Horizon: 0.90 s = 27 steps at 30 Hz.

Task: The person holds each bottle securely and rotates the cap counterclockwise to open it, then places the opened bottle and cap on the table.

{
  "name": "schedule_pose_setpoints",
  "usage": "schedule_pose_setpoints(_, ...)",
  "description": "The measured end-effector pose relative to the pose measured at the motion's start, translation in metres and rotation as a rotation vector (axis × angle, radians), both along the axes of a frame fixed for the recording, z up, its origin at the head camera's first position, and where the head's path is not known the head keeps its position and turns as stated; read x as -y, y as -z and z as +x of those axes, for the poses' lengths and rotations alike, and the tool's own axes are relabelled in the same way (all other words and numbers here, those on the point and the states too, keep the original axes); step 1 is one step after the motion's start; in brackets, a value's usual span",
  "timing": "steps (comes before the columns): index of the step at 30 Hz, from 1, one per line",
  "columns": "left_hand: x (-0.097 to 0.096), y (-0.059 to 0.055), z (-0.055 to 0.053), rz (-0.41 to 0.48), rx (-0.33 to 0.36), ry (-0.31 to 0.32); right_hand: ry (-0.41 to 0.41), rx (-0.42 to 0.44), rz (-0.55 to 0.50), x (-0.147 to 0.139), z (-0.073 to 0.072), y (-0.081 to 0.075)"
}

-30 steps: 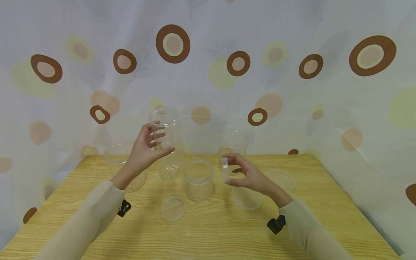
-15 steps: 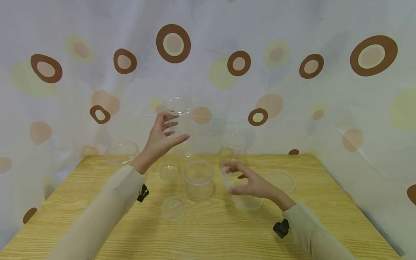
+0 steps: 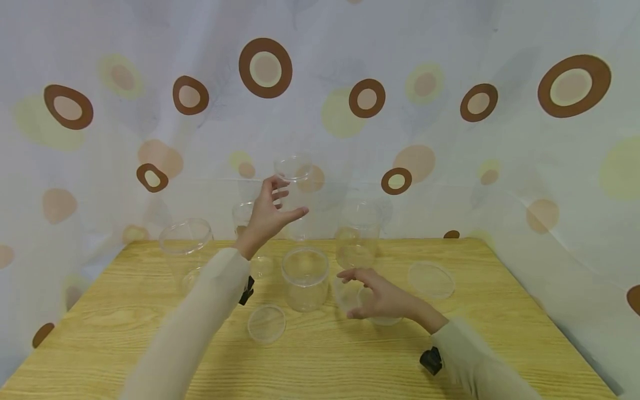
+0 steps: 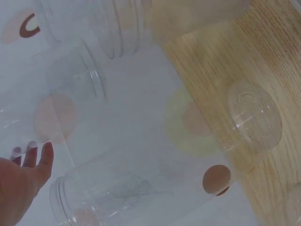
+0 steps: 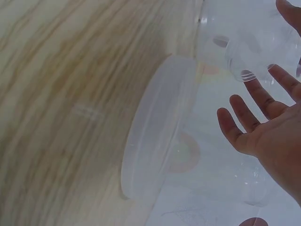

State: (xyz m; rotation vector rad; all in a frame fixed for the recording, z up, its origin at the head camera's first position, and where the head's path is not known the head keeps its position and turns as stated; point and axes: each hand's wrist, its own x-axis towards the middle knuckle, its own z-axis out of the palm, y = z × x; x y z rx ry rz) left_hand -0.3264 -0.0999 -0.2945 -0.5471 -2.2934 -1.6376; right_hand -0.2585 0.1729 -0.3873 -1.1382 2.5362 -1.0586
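Observation:
My left hand grips a tall clear jar from its left side, thumb in front, raised above the far part of the table. In the left wrist view, fingertips touch a clear jar. Lower and to the right, my right hand holds a clear round lid on edge between thumb and fingers, just above the table. Between and below the hands stands a short clear jar. Much of the held jar's outline is faint against the curtain.
A wide clear jar stands left; another jar is partly behind my left hand. A jar stands behind my right hand. Lids lie on the wooden table: a small lid and a bigger lid. A patterned curtain hangs behind.
My left hand has carried the jar rightward, away from a jar standing behind it. My right hand has lowered the lid toward the table, tilting it. The standing jars have stayed put.

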Motion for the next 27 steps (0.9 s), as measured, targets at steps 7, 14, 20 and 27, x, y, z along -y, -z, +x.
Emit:
schedule_pose_setpoints(7, -0.004, 0.014, -0.004, -0.023, 0.056, -0.022, -0.015, -0.014, 0.08, 0.006, 0.004, 0.003)
schedule_pose_setpoints(14, -0.009, 0.024, -0.004, -0.038, 0.099, -0.03, -0.039, -0.028, 0.118, 0.01, 0.007, 0.006)
schedule_pose_setpoints(20, -0.01, 0.037, -0.009, -0.063, 0.147, -0.042, -0.032, -0.047, 0.152, 0.013, 0.007, 0.007)
schedule_pose_setpoints(27, -0.009, 0.05, -0.012, -0.083, 0.16, -0.044, -0.032, -0.093, 0.203, 0.015, 0.008, 0.009)
